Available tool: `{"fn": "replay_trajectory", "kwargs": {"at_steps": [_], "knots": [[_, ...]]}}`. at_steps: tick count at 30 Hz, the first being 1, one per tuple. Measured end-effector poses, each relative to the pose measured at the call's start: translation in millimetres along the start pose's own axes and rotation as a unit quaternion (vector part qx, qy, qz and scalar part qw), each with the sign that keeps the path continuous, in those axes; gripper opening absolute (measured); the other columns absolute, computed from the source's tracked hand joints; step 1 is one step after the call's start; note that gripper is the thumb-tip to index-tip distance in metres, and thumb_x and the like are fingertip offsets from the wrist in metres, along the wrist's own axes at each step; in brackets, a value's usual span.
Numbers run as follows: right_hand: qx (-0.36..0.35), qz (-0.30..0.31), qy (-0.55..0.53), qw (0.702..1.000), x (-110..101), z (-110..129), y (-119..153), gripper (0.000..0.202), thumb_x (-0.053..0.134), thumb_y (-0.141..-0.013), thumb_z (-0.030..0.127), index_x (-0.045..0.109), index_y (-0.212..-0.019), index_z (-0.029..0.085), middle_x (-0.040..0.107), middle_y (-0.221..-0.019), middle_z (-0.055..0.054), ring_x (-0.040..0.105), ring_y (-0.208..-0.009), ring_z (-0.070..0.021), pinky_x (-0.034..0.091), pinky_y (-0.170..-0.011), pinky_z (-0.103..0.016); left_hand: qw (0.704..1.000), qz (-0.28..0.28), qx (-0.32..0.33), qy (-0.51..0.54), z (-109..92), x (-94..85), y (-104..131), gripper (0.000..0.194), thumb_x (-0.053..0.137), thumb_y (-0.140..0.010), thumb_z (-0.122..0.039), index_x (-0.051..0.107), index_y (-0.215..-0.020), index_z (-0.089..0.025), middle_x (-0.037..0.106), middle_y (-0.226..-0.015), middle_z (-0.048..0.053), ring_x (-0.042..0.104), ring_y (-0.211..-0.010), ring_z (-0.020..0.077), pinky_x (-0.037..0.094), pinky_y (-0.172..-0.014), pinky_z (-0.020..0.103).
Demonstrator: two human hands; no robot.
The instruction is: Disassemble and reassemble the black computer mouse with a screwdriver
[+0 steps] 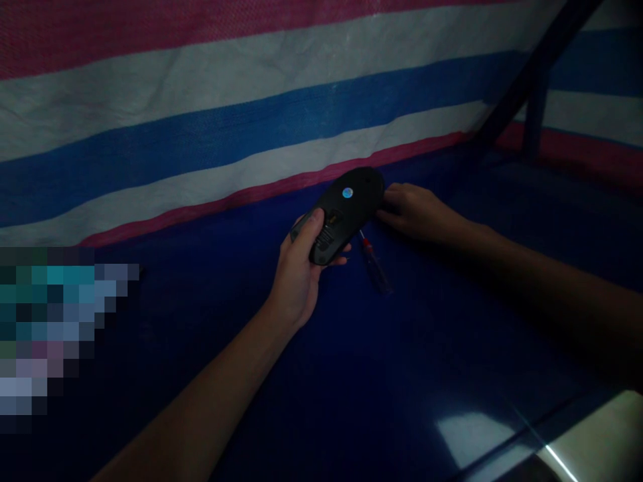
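My left hand [299, 268] is closed around the near end of a black, rounded oblong device [351, 207], with the thumb pressed on its upward face. That face carries a small round blue sticker, a printed label and a small recess beside the thumb. Close to the device's far right edge is my right hand [414, 209], its fingers curled together. The device partly covers those fingertips, and I cannot tell what they hold or whether they touch it. A small screwdriver [374, 261] with a red collar and a clear handle lies on the blue surface, below and between the hands.
A striped red, white and blue sheet [281, 114] rises behind the dark blue tabletop [321, 388]. Dark frame bars [535, 73] stand at the upper right. A pixelated bright object [65, 314] is at the left, and a light reflection [477, 432] shows near the lower right edge.
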State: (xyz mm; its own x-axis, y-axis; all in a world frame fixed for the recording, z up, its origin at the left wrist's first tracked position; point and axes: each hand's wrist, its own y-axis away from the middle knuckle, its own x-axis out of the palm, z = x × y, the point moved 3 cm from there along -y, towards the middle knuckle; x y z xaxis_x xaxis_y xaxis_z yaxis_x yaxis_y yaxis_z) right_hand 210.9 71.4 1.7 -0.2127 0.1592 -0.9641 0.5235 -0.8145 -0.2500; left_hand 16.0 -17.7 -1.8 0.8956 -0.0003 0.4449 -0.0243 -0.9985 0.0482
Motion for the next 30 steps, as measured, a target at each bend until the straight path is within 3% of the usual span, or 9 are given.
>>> {"fn": "replay_trajectory", "kwargs": {"at_steps": [4, 10, 13, 18, 23, 30], "knots": [[-0.007, 0.008, 0.001, 1.0, -4, 1, -1, 0.026, 0.046, -0.088, 0.024, 0.069, -0.093, 0.014, 0.065, -0.09, -0.011, 0.059, -0.078, -0.0217, 0.042, -0.069, -0.033, 1.0, -0.002, -0.002, 0.006, 0, 0.1, 0, 0.042, 0.061, -0.08, -0.049, 0.062, -0.108, -0.018, 0.07, -0.089, 0.006, 0.065, -0.063, 0.0125, 0.05, -0.054, 0.022], [-0.029, 0.002, -0.04, 0.999, -6, 18, 3, 0.036, 0.039, -0.094, 0.033, 0.066, -0.101, 0.012, 0.067, -0.093, -0.012, 0.062, -0.081, -0.0217, 0.044, -0.072, -0.033, 1.0, -0.015, -0.012, 0.021, -2, 1.2, -1, 0.044, 0.052, -0.084, -0.054, 0.061, -0.106, -0.017, 0.07, -0.09, 0.007, 0.065, -0.063, 0.0131, 0.049, -0.053, 0.023], [-0.066, 0.004, -0.074, 0.995, -6, 31, 5, 0.038, 0.04, -0.095, 0.037, 0.066, -0.106, 0.011, 0.066, -0.098, -0.013, 0.061, -0.09, -0.0227, 0.044, -0.08, -0.034, 0.999, -0.008, -0.016, 0.032, -3, 1.5, -1, 0.039, 0.052, -0.084, -0.048, 0.059, -0.108, -0.017, 0.07, -0.091, 0.007, 0.065, -0.064, 0.0133, 0.047, -0.052, 0.022], [-0.071, 0.019, -0.088, 0.993, -5, 39, 7, 0.037, 0.048, -0.09, 0.042, 0.069, -0.102, 0.013, 0.066, -0.095, -0.012, 0.06, -0.089, -0.0241, 0.044, -0.078, -0.036, 0.999, -0.007, -0.008, 0.05, -5, 0.6, 0, 0.033, 0.056, -0.081, -0.034, 0.055, -0.108, -0.016, 0.068, -0.087, 0.005, 0.066, -0.062, 0.0145, 0.043, -0.047, 0.021], [-0.059, 0.051, -0.108, 0.991, -7, 38, 6, 0.03, 0.054, -0.086, 0.034, 0.07, -0.1, 0.012, 0.065, -0.095, -0.011, 0.061, -0.085, -0.0219, 0.046, -0.075, -0.034, 0.999, -0.012, -0.016, 0.051, -3, 0.3, 2, 0.028, 0.064, -0.071, -0.025, 0.053, -0.096, -0.017, 0.065, -0.085, 0.002, 0.068, -0.065, 0.0168, 0.048, -0.053, 0.024], [-0.027, 0.077, -0.135, 0.987, -14, 36, 6, 0.03, 0.06, -0.076, 0.018, 0.068, -0.105, 0.015, 0.069, -0.092, -0.006, 0.064, -0.078, -0.0168, 0.048, -0.069, -0.028, 0.997, -0.038, -0.01, 0.061, -4, -2.3, 2, 0.033, 0.064, -0.069, -0.024, 0.051, -0.099, -0.018, 0.065, -0.087, 0.003, 0.07, -0.07, 0.0199, 0.049, -0.054, 0.025]]}}
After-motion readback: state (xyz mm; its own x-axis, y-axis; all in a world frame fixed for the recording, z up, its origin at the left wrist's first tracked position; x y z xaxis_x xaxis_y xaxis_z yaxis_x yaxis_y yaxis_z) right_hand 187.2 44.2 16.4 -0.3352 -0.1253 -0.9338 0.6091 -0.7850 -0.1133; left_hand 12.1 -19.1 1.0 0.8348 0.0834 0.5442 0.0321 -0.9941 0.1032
